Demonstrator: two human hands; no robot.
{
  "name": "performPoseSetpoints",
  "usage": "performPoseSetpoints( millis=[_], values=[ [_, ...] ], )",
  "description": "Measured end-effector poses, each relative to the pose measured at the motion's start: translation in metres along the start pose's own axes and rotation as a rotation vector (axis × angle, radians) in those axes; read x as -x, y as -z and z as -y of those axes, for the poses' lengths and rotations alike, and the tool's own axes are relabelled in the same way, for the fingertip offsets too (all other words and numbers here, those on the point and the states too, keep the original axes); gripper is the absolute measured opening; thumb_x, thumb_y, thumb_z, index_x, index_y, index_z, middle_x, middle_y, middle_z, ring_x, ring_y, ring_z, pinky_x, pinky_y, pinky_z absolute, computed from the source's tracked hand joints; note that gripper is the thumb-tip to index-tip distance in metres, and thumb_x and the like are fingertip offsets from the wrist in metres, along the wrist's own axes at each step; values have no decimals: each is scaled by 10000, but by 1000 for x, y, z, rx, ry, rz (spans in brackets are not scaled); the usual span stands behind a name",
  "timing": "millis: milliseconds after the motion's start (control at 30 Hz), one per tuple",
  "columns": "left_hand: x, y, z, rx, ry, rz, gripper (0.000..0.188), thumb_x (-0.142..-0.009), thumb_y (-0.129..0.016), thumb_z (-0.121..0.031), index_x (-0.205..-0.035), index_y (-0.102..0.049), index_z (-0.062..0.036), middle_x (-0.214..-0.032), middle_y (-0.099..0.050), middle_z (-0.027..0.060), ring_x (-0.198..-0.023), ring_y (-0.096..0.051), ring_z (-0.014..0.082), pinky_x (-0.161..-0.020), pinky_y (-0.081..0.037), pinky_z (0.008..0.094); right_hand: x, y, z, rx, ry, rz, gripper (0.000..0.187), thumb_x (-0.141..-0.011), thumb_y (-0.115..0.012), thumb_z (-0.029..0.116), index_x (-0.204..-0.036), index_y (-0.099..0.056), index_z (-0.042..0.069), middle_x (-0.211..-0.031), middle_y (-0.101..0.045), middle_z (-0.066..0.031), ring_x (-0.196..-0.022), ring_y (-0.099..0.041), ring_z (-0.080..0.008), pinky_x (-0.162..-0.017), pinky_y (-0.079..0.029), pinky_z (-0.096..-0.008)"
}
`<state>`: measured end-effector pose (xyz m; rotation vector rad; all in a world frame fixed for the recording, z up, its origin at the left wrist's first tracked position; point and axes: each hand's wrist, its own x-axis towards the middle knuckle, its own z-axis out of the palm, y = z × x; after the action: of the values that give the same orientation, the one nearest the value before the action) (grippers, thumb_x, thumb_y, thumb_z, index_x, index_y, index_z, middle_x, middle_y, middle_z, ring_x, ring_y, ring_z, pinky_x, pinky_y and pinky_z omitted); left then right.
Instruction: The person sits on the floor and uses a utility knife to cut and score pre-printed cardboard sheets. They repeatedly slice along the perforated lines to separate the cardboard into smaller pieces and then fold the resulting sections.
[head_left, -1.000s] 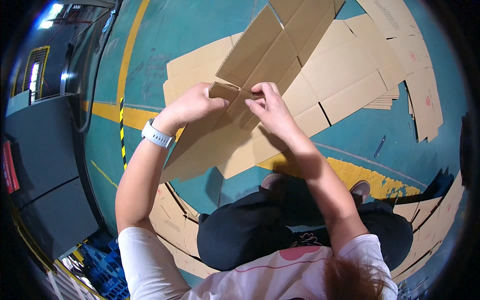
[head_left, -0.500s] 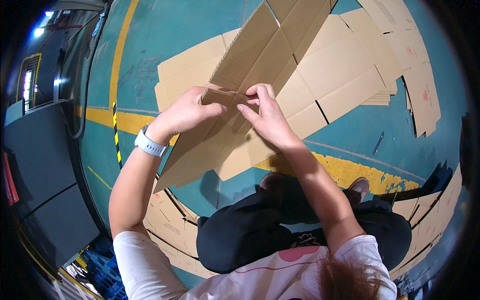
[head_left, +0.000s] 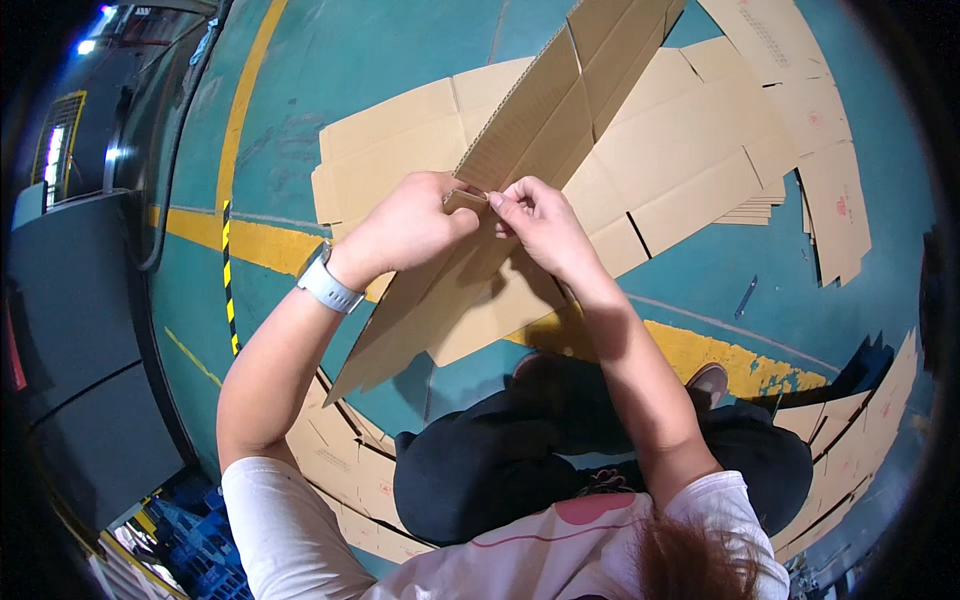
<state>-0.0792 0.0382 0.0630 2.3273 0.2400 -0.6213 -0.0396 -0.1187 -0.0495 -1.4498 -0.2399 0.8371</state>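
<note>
A brown corrugated cardboard sheet, creased and slotted like a flattened box, stands tilted in front of me. It runs from the upper middle down to the lower left. My left hand, with a pale watch strap at the wrist, is closed round the sheet near its middle, thumb bent over a short flap edge. Right beside it, my right hand pinches at the same spot, thumb and forefinger together on the cardboard's edge by a slot. Whether a small loose scrap lies between these fingertips is too small to tell.
More flat cardboard sheets lie stacked on the green floor beneath, with others at the right. Further sheets lie by my legs. A slim dark tool rests on the floor. A grey cabinet stands at left.
The held cardboard sheet has swung to a steeper, narrower angle and shifted slightly right. Both hands moved a little right with it, and my right fingers have closed into a tighter pinch.
</note>
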Motion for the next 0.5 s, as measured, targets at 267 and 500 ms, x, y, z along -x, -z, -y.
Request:
performPoseSetpoints(
  millis=[267,500],
  values=[
    [1,-8,-5,-64,-101,29,322,-745,-498,-137,-996,-668,-27,-869,-627,248,-776,-602,384,-755,-487,401,3,9,11,-119,-175,65,189,-899,-574,142,-791,-548,-11,-690,-615,-65,-574,-608,-114,-517,-492,-256],
    [-1,-15,-1,-199,-232,-13,242,-726,-502,-107,-886,-629,23,-779,-591,259,-724,-583,400,-703,-472,434,2,-6,19,401,-27,-142,146,-763,-561,100,-777,-638,-22,-712,-642,-189,-667,-644,-310,-637,-506,-395]
  ],
)
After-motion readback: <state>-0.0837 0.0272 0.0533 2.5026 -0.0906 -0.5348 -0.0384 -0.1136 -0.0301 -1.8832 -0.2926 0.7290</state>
